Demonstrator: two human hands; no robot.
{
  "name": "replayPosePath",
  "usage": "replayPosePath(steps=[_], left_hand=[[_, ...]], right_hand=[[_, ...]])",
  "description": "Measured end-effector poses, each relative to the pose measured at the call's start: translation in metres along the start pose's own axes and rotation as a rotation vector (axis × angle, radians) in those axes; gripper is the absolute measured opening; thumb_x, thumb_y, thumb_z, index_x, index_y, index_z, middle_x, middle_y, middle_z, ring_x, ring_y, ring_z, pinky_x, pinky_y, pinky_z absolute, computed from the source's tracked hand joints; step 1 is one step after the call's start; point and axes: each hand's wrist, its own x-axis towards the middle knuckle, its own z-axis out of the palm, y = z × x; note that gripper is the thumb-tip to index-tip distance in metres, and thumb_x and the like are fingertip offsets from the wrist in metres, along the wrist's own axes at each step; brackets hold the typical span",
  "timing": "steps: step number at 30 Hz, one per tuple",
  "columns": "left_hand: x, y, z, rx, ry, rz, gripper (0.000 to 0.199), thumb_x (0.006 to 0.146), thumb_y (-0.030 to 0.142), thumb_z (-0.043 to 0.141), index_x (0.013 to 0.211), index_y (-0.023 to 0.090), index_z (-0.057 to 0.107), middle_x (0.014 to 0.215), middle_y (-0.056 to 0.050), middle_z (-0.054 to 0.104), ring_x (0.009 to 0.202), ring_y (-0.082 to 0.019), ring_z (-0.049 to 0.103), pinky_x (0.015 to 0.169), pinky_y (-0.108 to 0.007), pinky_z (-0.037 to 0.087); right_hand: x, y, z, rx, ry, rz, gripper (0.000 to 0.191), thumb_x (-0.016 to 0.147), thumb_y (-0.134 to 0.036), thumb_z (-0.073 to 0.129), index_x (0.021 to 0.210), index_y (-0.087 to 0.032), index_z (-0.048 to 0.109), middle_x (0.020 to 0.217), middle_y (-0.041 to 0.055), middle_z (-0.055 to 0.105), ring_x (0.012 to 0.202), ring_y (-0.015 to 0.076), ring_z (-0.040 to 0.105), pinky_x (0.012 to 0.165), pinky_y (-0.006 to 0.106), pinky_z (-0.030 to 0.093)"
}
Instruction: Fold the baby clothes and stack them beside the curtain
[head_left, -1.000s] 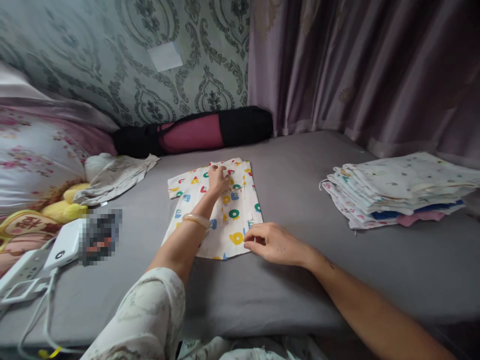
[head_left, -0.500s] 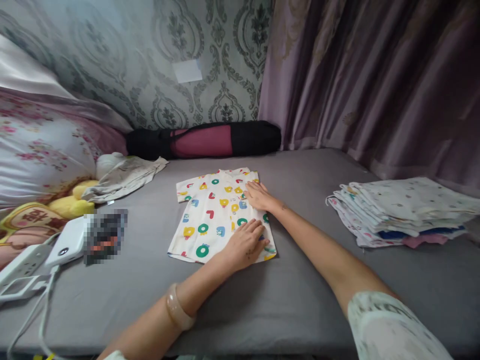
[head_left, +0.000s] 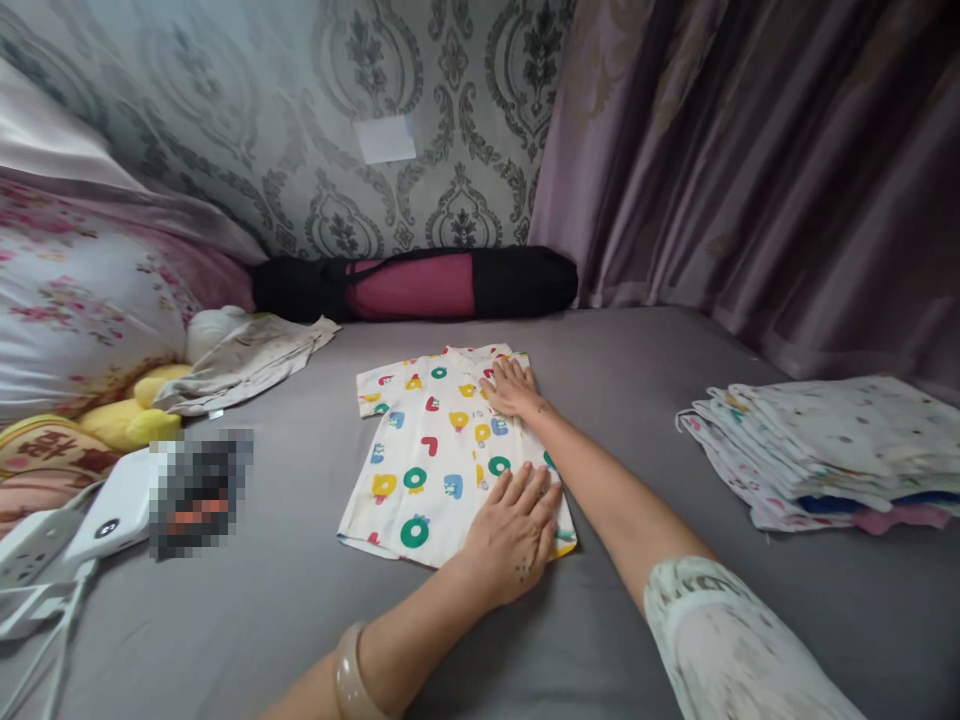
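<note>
A small white short-sleeved shirt (head_left: 427, 450) with coloured letter prints lies spread on the grey bed sheet (head_left: 645, 360). My left hand (head_left: 514, 530), on the arm with a pale bangle, rests flat on the shirt's lower right part, its fingers slightly apart. Farther up, my right hand (head_left: 511, 388) lies palm down near the shirt's right shoulder, fingers spread. Neither hand grips anything. The shirt's right sleeve is not seen spread out like the left one.
A stack of folded clothes (head_left: 840, 450) sits at the right. Along the wall lies a black and maroon roll bag (head_left: 412, 285). To the left are a crumpled cloth (head_left: 255, 365), yellow plush (head_left: 127, 425), a white power bank (head_left: 116, 510), cables and a pixelated object (head_left: 199, 495).
My left hand has shifted slightly right and lies flatter, fingers more extended. My right hand stays near the shirt's shoulder. The whole view has moved a little.
</note>
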Motion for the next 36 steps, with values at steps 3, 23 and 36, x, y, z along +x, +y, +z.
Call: replayPosePath(steps=[3,23,36], left_hand=[[-0.001,0.002,-0.004,-0.02,-0.003,0.007,0.051,0.101,0.037,0.024,0.147,0.021,0.036,0.155,-0.007,0.034,0.145,-0.026,0.027,0.117,-0.046,0.024],[-0.009,0.001,-0.041,-0.325,0.13,-0.122,0.042,0.101,0.041,0.03,0.133,0.026,0.052,0.143,-0.006,0.052,0.139,-0.024,0.038,0.118,-0.055,0.018],[-0.007,-0.018,-0.024,-0.285,0.227,-0.341,0.036,0.098,0.041,0.037,0.124,0.023,0.054,0.132,-0.011,0.061,0.134,-0.03,0.045,0.112,-0.061,0.028]], right_hand=[[0.003,-0.002,0.001,0.005,0.031,0.018,0.074,0.096,-0.058,0.019,0.154,-0.013,0.023,0.162,0.0121,0.013,0.147,0.0323,0.007,0.116,0.051,0.007],[0.009,0.008,-0.008,0.058,0.108,-0.002,0.064,0.099,-0.05,0.012,0.153,-0.019,0.024,0.161,0.0118,0.015,0.148,0.0269,0.01,0.117,0.051,0.006],[0.023,0.011,0.002,-0.041,0.107,0.007,0.063,0.098,-0.052,0.018,0.152,-0.023,0.029,0.16,0.0106,0.02,0.146,0.0289,0.017,0.115,0.049,0.012]])
